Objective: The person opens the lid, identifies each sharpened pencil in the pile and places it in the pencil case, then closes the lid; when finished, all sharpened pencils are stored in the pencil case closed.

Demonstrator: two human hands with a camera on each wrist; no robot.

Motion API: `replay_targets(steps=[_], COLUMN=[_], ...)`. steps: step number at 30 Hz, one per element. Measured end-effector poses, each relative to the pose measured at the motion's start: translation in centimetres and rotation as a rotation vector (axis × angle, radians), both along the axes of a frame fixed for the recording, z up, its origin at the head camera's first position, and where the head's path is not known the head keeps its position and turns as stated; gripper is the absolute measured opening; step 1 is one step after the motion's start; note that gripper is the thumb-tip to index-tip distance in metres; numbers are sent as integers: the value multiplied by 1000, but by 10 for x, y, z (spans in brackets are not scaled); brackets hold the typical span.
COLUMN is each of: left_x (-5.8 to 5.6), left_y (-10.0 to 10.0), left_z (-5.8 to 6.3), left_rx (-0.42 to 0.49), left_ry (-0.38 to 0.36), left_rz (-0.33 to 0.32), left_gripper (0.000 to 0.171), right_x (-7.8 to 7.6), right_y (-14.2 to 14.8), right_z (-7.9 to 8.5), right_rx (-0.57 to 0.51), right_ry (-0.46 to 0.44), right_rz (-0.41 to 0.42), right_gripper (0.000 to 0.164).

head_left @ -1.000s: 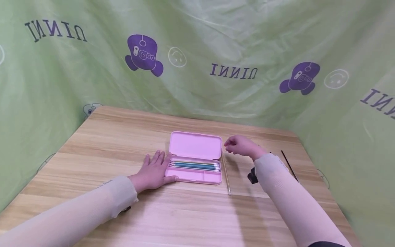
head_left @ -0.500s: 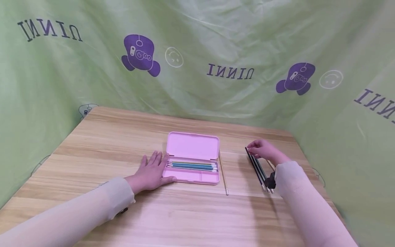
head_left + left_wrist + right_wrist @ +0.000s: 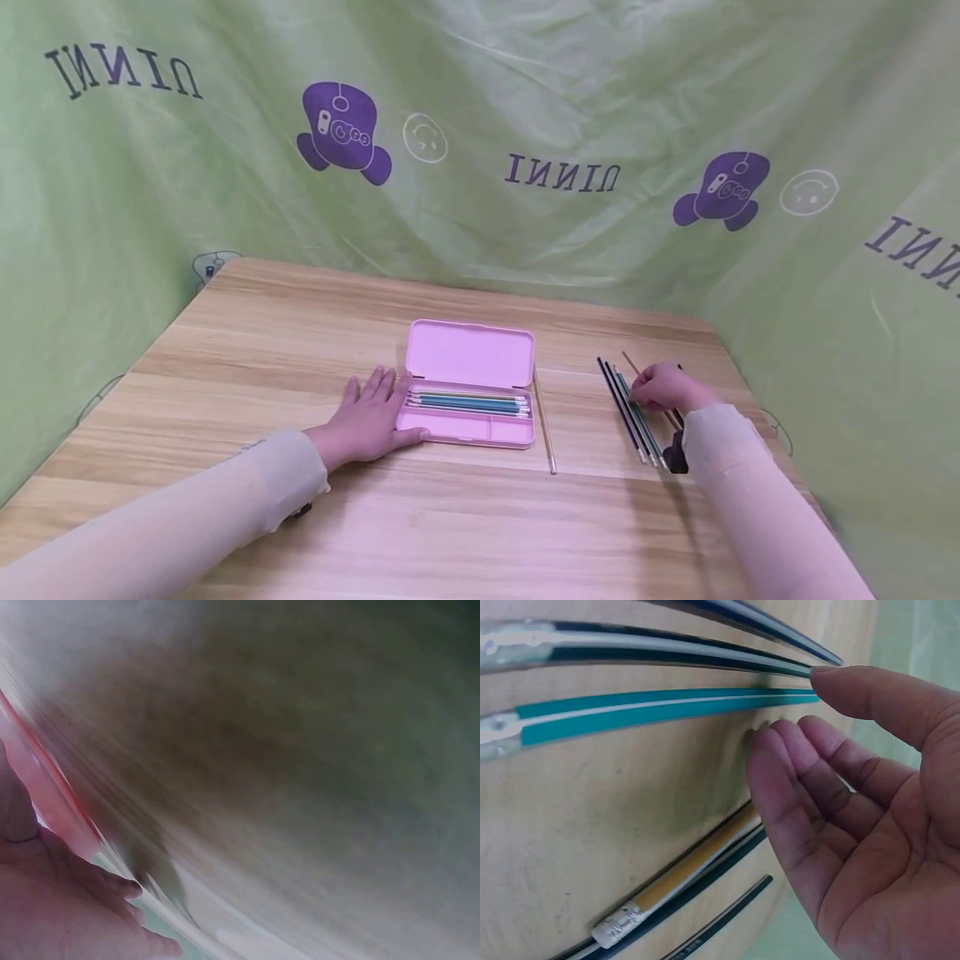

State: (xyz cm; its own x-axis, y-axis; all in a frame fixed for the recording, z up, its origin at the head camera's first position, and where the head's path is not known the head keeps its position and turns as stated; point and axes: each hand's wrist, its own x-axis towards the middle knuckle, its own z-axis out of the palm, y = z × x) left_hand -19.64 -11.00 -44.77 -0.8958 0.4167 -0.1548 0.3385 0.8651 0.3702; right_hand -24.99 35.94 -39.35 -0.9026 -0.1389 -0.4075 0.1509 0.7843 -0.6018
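Note:
A pink pencil case [image 3: 453, 427] lies unfolded on the table, its lid [image 3: 471, 352] laid back. Several teal and dark pencils [image 3: 468, 403] fill its rear compartment. My left hand [image 3: 365, 425] is spread flat at the case's left edge, fingers straight. To the right, my right hand [image 3: 670, 387] hovers over loose pencils. In the right wrist view its thumb and bent fingers [image 3: 780, 772] stand apart at the far end of a teal pencil [image 3: 667, 711], with no pencil visibly pinched. Dark pencils [image 3: 682, 649] lie beside it, and a yellow pencil [image 3: 694, 859] lies below the fingers.
A single yellow pencil [image 3: 546, 425] lies along the case's right side. Wooden tabletop [image 3: 450, 533] surrounds everything, with a green printed curtain [image 3: 480, 233] behind and at both sides.
My right hand has travelled from beside the case to the loose pencils on the right, then slightly farther right across them. My left hand has stayed at the case.

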Motion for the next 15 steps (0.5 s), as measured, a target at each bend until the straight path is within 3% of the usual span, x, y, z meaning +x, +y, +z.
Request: replay_targets(steps=[9, 15], left_x=[-1, 0], left_y=[-1, -1], left_z=[0, 1], left_rx=[-1, -9], left_ry=[3, 5], left_rz=[-2, 3], left_gripper=[100, 99], right_x=[-1, -3], right_y=[0, -2], right_z=[-8, -11], right_rx=[100, 199], right_ry=[8, 48], right_rz=[-41, 10], right_gripper=[9, 9])
